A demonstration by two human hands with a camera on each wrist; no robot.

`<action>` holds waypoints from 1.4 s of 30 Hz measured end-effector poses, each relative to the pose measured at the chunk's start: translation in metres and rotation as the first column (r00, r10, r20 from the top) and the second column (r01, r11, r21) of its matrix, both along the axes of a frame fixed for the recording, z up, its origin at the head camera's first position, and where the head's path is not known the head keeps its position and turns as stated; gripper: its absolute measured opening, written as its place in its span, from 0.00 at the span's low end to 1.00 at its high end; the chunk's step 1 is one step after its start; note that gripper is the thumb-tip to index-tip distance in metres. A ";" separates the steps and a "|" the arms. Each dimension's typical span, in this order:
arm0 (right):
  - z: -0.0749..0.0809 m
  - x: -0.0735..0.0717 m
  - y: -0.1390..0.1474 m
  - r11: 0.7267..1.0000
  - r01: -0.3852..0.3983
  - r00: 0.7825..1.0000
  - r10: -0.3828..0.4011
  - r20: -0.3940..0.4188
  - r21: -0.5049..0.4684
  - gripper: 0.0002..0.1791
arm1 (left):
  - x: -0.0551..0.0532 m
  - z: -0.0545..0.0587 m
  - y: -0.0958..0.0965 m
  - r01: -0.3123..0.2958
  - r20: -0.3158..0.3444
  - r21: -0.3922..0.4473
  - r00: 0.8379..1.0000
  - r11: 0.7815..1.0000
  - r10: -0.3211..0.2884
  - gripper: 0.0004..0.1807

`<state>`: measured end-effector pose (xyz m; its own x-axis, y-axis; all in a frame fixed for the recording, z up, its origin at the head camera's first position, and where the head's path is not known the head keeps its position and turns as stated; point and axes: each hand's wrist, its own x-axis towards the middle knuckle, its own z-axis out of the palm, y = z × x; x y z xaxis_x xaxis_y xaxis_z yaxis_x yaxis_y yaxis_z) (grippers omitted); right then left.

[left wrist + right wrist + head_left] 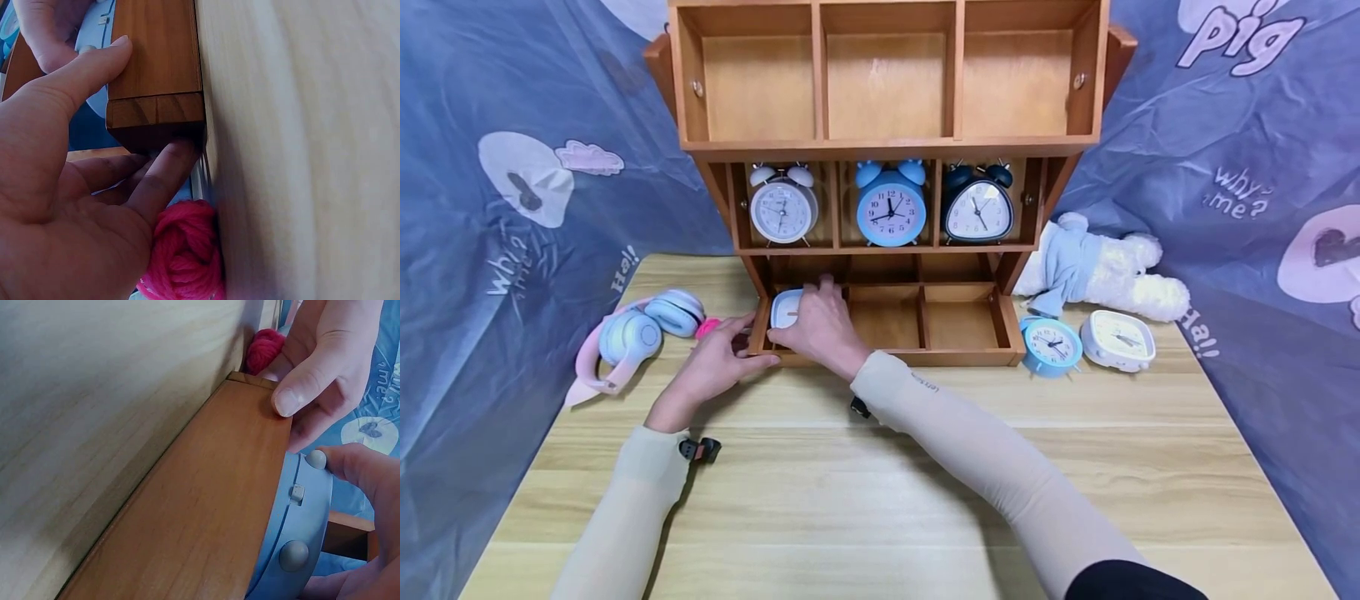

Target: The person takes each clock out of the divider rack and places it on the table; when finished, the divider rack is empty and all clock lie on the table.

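My right hand (pixel 827 325) grips a pale square alarm clock (pixel 785 308) in the left compartment of the wooden rack's bottom tier. In the right wrist view, the clock's side (pixel 311 506) with its small round feet stands behind the front board, a thumb and finger at its edges. With the thumb on the front board and fingers along the side, my left hand (pixel 718 358) holds the left front corner of the rack (pixel 887 358). A pink yarn ball (pixel 187 250) lies just beside that hand. Part of the clock's face is hidden by the right hand.
Three twin-bell clocks, white (pixel 783 210), blue (pixel 891 212) and dark (pixel 977 208), stand in the middle tier. Headphones (pixel 632 337) lie left. At right are a blue clock (pixel 1051 344), a white clock (pixel 1117 340) and a plush toy (pixel 1105 267).
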<state>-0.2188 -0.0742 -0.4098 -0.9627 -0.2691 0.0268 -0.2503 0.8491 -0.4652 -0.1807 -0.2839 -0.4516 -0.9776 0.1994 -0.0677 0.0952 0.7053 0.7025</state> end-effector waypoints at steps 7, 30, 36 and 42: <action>0.003 0.005 0.000 1.000 -0.021 0.999 0.021 -0.029 0.002 0.49 | 0.001 -0.001 0.000 0.009 -0.013 0.013 1.000 1.000 -0.009 0.52; 0.017 0.028 0.017 0.986 -0.127 0.990 0.120 -0.071 -0.112 0.53 | 0.001 -0.001 0.002 -0.015 0.018 0.016 1.000 1.000 0.014 0.48; 0.017 0.038 0.022 0.985 -0.135 0.990 0.131 -0.047 -0.106 0.52 | 0.001 -0.001 0.001 -0.007 0.016 -0.010 1.000 1.000 0.007 0.48; 0.017 0.045 0.027 0.984 -0.144 0.989 0.140 -0.043 -0.109 0.53 | 0.002 0.000 0.001 -0.001 0.003 -0.009 1.000 1.000 0.001 0.49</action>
<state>-0.1733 -0.0474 -0.3932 -0.9129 -0.3964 0.0977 -0.3826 0.7473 -0.5433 -0.1789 -0.2833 -0.4518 -0.9776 0.1975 -0.0728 0.0920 0.7117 0.6964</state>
